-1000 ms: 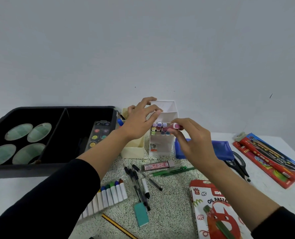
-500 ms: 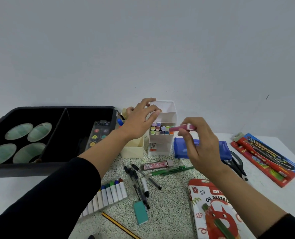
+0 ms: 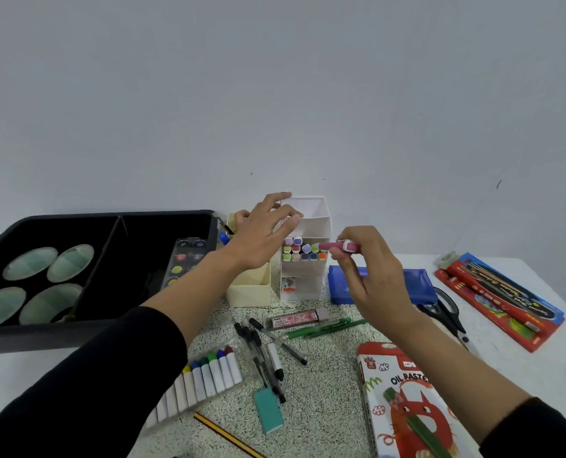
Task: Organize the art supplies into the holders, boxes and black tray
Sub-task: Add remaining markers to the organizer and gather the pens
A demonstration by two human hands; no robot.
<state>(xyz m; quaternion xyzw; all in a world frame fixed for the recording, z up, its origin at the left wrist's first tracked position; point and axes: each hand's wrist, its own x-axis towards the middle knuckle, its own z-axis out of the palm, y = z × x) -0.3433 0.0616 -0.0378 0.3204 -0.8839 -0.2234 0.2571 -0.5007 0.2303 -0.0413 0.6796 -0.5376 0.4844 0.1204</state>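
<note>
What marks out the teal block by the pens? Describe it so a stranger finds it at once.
Start at the speckled mat in front of the person. On its near part lies a bundle of black pens; the teal block sits just by their near ends, right of the row of white colour-capped sticks. It is the only flat, stubby rectangle among thin sticks.

The upper half of the view is filled by a plain, pale grey painted wall [image 3: 275,94], evenly lit by soft light. A few small dark marks [image 3: 499,184] are seen low on it. Below, a white tabletop [image 3: 27,375] is set against the wall, its middle covered by a green-and-white speckled mat [image 3: 324,408].
</note>
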